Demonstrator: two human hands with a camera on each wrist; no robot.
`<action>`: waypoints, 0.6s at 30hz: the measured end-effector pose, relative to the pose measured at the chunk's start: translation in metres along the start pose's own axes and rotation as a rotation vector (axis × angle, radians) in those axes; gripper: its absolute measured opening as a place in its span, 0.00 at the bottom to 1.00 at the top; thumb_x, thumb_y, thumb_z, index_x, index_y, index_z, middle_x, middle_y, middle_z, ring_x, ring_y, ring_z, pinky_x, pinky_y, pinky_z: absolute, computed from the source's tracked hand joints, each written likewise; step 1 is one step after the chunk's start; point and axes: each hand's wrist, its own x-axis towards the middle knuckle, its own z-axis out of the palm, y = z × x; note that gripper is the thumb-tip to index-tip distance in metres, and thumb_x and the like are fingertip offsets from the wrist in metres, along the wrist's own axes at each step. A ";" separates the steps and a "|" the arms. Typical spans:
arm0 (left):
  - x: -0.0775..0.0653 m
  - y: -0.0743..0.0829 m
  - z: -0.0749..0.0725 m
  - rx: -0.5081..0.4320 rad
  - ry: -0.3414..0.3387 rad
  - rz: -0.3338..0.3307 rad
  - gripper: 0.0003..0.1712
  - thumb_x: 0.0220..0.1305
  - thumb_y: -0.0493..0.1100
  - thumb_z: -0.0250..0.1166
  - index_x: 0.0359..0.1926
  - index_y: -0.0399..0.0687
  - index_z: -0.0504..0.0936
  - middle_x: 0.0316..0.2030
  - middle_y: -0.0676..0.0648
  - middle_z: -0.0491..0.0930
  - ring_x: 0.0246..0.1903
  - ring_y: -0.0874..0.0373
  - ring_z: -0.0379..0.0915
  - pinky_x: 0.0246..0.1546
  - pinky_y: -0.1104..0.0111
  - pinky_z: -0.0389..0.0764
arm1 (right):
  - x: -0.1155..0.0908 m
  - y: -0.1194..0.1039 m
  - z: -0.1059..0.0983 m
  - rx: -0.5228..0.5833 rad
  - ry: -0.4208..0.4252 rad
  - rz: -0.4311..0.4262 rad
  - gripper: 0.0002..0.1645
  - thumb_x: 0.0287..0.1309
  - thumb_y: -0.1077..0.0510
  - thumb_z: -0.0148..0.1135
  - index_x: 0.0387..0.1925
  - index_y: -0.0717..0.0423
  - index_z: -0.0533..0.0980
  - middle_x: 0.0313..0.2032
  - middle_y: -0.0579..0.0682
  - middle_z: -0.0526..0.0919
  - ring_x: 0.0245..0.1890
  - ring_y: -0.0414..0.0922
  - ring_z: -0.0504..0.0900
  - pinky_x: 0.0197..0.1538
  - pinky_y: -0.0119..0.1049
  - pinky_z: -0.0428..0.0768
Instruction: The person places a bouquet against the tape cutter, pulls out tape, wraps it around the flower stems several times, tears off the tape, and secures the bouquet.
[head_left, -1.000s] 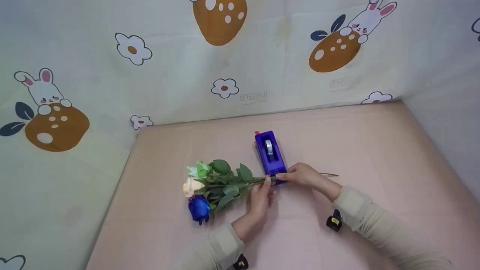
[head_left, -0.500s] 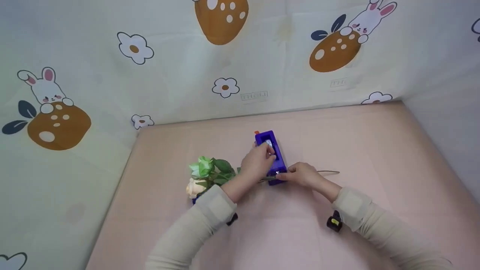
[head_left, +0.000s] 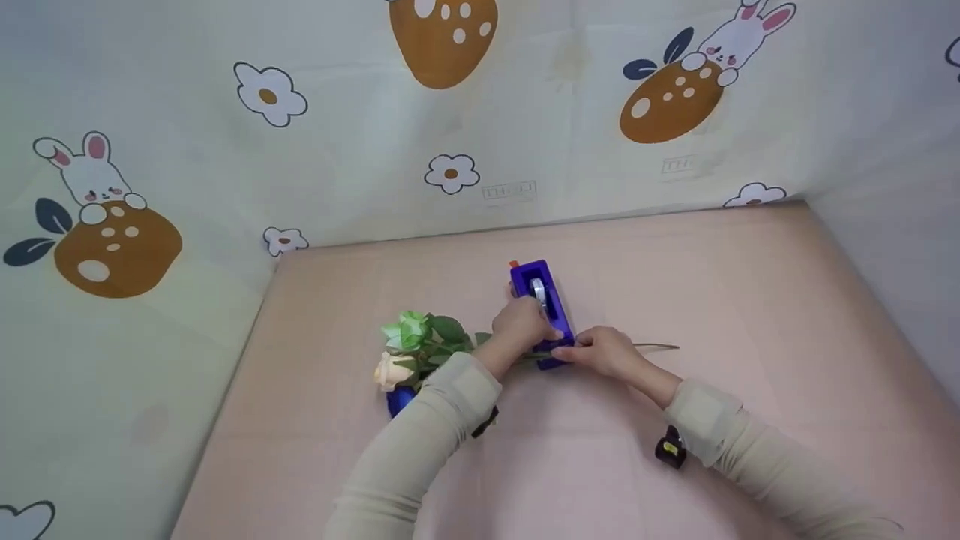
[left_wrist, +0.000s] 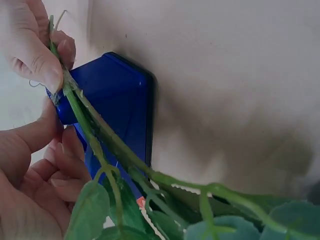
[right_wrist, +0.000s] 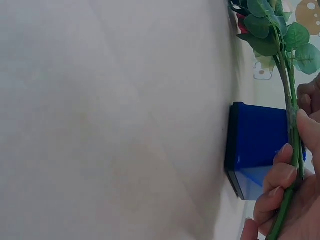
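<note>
A bunch of roses, green, cream and blue, lies with blooms to the left and stems to the right. My right hand pinches the bundled stems, its fingers curled round them. Clear tape wraps the stems beside the right thumb. The stems cross the front end of a blue-purple tape dispenser, whose tape roll shows in its slot. My left hand reaches over the stems and grips the dispenser near its front end, thumb at the edge and fingers curled. The left forearm partly hides the blooms.
The pink tabletop spreads around the work, with a patterned wall cloth behind it. A thin stem end sticks out to the right past the right hand. Black wrist cameras hang under the sleeves.
My left hand has left the stems, moved up over the tape roll, then come down toward the dispenser's front end. My right hand has kept its hold on the stems.
</note>
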 end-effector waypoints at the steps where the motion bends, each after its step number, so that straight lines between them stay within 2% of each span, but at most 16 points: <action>1: 0.001 0.001 0.000 0.006 0.003 -0.011 0.17 0.44 0.54 0.73 0.27 0.46 0.82 0.26 0.52 0.81 0.25 0.60 0.72 0.29 0.65 0.73 | 0.000 0.000 0.000 -0.002 0.006 -0.008 0.28 0.48 0.38 0.63 0.09 0.50 0.66 0.12 0.41 0.64 0.16 0.38 0.62 0.21 0.30 0.58; 7: 0.003 0.001 0.002 0.007 0.010 -0.060 0.26 0.43 0.56 0.73 0.39 0.44 0.82 0.33 0.50 0.82 0.28 0.58 0.73 0.34 0.63 0.75 | 0.001 0.001 0.001 0.006 -0.003 -0.008 0.27 0.49 0.39 0.64 0.10 0.51 0.67 0.13 0.41 0.64 0.17 0.38 0.62 0.22 0.30 0.59; 14: 0.003 0.000 0.004 -0.003 -0.002 -0.071 0.29 0.43 0.55 0.73 0.43 0.42 0.80 0.35 0.48 0.81 0.30 0.57 0.73 0.36 0.63 0.74 | -0.001 0.003 0.002 0.015 -0.034 -0.007 0.25 0.50 0.42 0.64 0.13 0.56 0.74 0.13 0.41 0.66 0.17 0.38 0.63 0.22 0.29 0.60; 18: 0.002 0.000 0.007 0.007 -0.027 -0.072 0.30 0.43 0.56 0.73 0.45 0.42 0.79 0.36 0.48 0.81 0.30 0.57 0.73 0.35 0.64 0.74 | -0.003 0.005 0.003 0.021 -0.057 0.004 0.24 0.51 0.43 0.63 0.12 0.56 0.73 0.12 0.40 0.65 0.16 0.37 0.62 0.21 0.29 0.59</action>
